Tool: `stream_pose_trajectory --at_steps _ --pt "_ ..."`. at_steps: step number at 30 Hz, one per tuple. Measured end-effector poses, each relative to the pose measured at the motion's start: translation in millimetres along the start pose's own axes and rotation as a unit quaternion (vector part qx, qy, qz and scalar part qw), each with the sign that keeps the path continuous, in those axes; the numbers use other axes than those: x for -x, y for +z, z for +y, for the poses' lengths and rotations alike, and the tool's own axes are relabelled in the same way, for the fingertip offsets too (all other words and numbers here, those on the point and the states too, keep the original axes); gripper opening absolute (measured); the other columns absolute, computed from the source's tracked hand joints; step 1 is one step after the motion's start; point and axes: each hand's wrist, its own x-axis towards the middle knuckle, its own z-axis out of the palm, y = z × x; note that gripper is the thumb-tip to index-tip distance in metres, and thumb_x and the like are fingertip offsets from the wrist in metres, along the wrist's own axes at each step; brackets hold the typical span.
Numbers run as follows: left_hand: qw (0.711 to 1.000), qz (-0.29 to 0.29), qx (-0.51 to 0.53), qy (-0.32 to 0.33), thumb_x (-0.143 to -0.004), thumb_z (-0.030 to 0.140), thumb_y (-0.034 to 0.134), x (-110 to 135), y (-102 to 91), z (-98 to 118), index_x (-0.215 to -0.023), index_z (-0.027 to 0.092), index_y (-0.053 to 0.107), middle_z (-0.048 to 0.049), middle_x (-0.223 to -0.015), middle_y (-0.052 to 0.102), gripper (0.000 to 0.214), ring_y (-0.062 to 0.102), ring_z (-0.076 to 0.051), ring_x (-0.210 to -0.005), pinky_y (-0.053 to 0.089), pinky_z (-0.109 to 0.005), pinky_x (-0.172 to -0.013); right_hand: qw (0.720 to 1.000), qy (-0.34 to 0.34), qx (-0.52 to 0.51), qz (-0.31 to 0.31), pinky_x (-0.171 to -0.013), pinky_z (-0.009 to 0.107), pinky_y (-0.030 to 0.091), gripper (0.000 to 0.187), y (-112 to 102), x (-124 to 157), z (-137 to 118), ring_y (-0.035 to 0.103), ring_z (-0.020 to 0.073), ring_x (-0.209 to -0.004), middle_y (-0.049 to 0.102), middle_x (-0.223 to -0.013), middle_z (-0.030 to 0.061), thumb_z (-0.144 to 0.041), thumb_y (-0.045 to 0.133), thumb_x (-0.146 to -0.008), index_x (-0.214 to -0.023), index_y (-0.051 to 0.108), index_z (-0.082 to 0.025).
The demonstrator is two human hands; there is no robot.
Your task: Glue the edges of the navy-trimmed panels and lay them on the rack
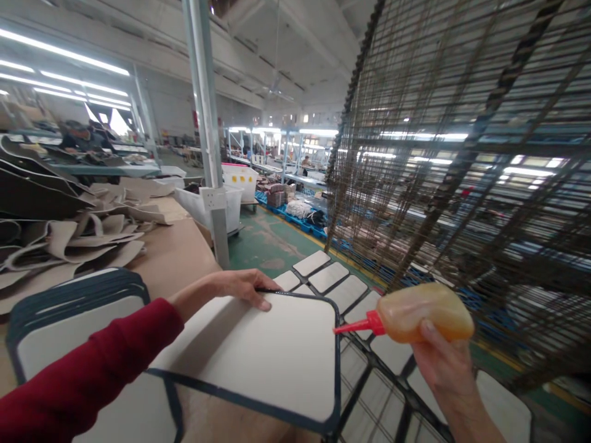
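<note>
My left hand [244,287], on a red-sleeved arm, grips the far edge of a white square panel with a dark blue border [272,354]. The panel juts past the worktable's edge. My right hand [441,363] squeezes a soft amber glue bottle [425,312]. Its red nozzle [353,328] touches the panel's right border. A stack of similar bordered panels [69,320] lies to the left on the brown worktable [180,255].
A wire rack [415,381] below holds several white panels [327,277]; another rack stands upright at right [462,154]. Curled beige and dark cut pieces [69,234] are piled at left. A metal post [207,135], white bins [240,178] and distant workstations lie beyond.
</note>
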Motion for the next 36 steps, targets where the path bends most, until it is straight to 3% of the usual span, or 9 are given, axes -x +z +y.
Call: stream_pose_trajectory --at_steps 6,13,24,31,36 --pt "1.000 -0.003 0.001 0.000 -0.068 0.044 0.078 -1.1 -2.7 -0.7 -0.110 0.017 0.071 -0.0032 -0.099 0.073 0.051 0.066 -0.022 -0.086 0.051 -0.027 -0.081 1.000 0.012 0.003 -0.009 -0.077 0.033 0.052 0.052 -4.5 7.8 -3.4 0.065 0.0192 -0.074 0.070 -0.081 0.0014 -0.034 0.087 -0.051 -0.099 0.070 -0.026" --pt "1.000 0.002 0.006 -0.009 -0.070 0.044 0.076 0.7 -2.7 -0.8 -0.111 0.019 0.070 -0.0032 -0.101 0.073 0.048 0.066 -0.023 -0.088 0.051 -0.029 -0.083 0.998 0.032 0.038 -0.029 -0.080 0.037 0.052 0.049 -14.4 14.5 -3.4 0.066 0.0225 -0.081 0.071 -0.085 0.0060 -0.039 0.086 -0.055 -0.098 0.069 -0.023" --pt "1.000 0.007 0.026 -0.012 -0.072 0.041 0.075 4.7 -2.8 -4.2 -0.111 0.019 0.070 -0.0041 -0.102 0.073 0.046 0.065 -0.024 -0.092 0.051 -0.031 -0.084 0.998 0.065 0.010 -0.025 -0.069 0.029 0.055 0.067 -16.1 22.7 -7.5 0.067 0.0196 -0.072 0.071 -0.082 0.0035 -0.032 0.088 -0.050 -0.112 0.065 -0.025" --pt "0.999 0.009 0.045 0.001 -0.071 0.041 0.076 5.9 -3.6 -10.8 -0.110 0.019 0.070 -0.0053 -0.103 0.073 0.045 0.066 -0.025 -0.094 0.050 -0.032 -0.086 0.996 0.079 0.016 -0.037 -0.085 0.047 0.052 0.083 -17.0 27.4 -8.1 0.067 0.0261 -0.078 0.071 -0.095 0.0066 -0.040 0.087 -0.051 -0.127 0.056 -0.026" --pt "0.998 0.018 0.056 0.008 -0.073 0.038 0.074 8.5 -1.5 -12.1 -0.111 0.018 0.070 -0.0057 -0.104 0.073 0.043 0.066 -0.024 -0.092 0.050 -0.032 -0.087 0.997 0.064 0.036 -0.020 -0.081 0.033 0.052 0.078 -21.5 28.5 -5.3 0.067 0.0211 -0.079 0.071 -0.093 0.0034 -0.039 0.086 -0.052 -0.124 0.058 -0.026"
